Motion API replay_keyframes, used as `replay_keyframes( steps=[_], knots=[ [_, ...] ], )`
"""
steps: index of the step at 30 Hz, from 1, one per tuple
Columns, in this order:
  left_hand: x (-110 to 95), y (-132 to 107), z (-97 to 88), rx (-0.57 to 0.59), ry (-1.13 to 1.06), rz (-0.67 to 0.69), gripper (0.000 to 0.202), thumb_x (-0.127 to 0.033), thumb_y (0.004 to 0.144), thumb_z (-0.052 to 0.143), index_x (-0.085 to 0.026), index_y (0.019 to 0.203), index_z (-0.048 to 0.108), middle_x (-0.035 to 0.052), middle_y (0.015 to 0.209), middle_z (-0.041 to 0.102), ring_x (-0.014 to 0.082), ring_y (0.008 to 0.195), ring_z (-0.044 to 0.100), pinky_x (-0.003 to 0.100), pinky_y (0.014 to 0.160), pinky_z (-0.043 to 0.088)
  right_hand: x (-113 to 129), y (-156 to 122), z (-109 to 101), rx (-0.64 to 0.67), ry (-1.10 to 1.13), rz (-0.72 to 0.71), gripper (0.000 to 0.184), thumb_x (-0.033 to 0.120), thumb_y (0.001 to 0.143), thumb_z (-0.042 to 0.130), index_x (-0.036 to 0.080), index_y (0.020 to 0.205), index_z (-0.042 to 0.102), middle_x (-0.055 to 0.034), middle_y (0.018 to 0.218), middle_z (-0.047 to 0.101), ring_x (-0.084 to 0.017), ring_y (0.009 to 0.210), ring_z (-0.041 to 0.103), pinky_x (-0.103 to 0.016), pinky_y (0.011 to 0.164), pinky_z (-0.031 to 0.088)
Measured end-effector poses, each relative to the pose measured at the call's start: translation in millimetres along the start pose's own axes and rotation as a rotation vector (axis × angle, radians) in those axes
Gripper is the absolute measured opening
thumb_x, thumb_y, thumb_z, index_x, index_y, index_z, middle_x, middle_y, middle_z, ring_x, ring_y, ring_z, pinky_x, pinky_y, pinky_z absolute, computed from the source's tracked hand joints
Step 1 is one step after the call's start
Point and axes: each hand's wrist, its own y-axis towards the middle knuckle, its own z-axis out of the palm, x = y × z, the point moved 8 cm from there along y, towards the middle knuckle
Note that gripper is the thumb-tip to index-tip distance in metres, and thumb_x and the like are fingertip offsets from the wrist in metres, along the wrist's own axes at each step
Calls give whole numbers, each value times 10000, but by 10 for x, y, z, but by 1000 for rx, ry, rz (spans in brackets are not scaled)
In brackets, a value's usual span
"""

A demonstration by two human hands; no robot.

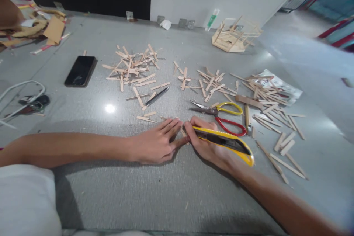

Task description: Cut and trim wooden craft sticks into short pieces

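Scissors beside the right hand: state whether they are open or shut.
Slightly open: on the scissors, the blade tips stand apart, as do the yellow and red handles.

I see a shiny grey surface (118,199), finely textured toward its near edge, matt wooden sticks (146,83), a smooth yellow plastic cutter (221,138), metal-bladed scissors (213,111), and a glossy-screened phone (80,70) toward the left edge.

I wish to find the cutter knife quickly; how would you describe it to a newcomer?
At the grey table, find the right hand. The cutter knife is in its grip, slanting toward the picture's lower right. A long yellow-and-black body sets it apart from the scissors just beyond, which have one yellow and one red handle.
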Motion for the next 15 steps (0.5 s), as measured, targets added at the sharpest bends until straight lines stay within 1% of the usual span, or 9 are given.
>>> replay_keyframes(
  steps=[4, 9, 13, 15],
  knots=[
    [-4, 11, -14, 7, 63, 26, 655, -309, 1024, 560, 45, 1560, 433, 367, 1507, 538, 429, 1465, 522, 542, 1233, 401, -31, -13, 54, 2, -1, 39, 442, 404, 1077, 483, 264, 676, 361, 58, 540, 444, -154, 470, 416, -374, 587, 398],
    [4, 22, -23, 7, 34, 19, 645, -307, 994, 624, 66, 1506, 502, 387, 1507, 524, 449, 1456, 524, 548, 1234, 394, -78, -19, 88, 41, 23, 68, 436, 444, 1070, 449, 265, 683, 360, 66, 519, 425, -154, 462, 404, -367, 604, 398],
    [11, 17, 4, 31, 20, 20, 651, -313, 997, 633, 53, 1517, 497, 381, 1535, 496, 445, 1478, 499, 548, 1237, 390, -31, -3, 51, 95, 24, 58, 408, 414, 1065, 447, 273, 688, 384, 39, 566, 467, -170, 505, 438, -362, 588, 386],
    [19, 13, 27, 47, 39, 17, 648, -315, 999, 631, 41, 1524, 494, 382, 1539, 490, 451, 1483, 490, 550, 1231, 398, -6, 1, 42, 122, 35, 43, 404, 433, 1071, 433, 280, 697, 406, 17, 600, 495, -189, 534, 455, -378, 588, 389]
  ],
)
